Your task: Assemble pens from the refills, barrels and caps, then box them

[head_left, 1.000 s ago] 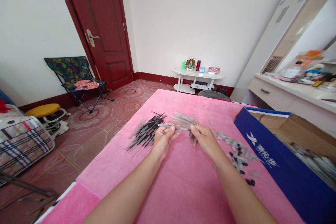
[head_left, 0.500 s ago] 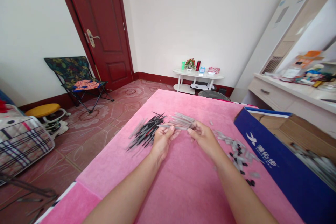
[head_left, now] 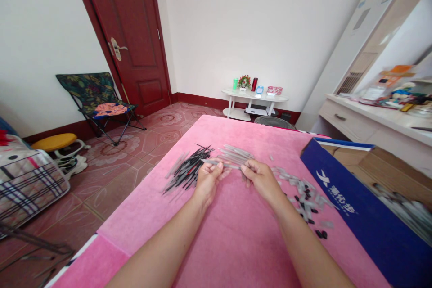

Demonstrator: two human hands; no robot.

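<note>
Both of my hands hold a slim grey pen (head_left: 231,165) crosswise above the pink cloth, its pointed end toward the left. My left hand (head_left: 208,179) pinches it near the tip between thumb and fingers. The thumb and fingers of my right hand (head_left: 259,174) are closed on its other end, which they cover. Just left of my left hand is a pile of thin dark pen refills (head_left: 189,168). Behind my hands, several clear grey pen barrels (head_left: 238,153) lie side by side. Small clear and black pen caps (head_left: 300,184) are scattered to the right.
A blue cardboard box (head_left: 337,198) with more pens (head_left: 401,211) inside stands at the table's right edge. The pink cloth (head_left: 229,243) covers the table. Beyond it are a folding chair (head_left: 91,94), a low white table (head_left: 251,94) and a drawer cabinet (head_left: 357,121).
My right hand has shifted slightly at the pen's right end. The pen and my left hand stay almost where they were.
</note>
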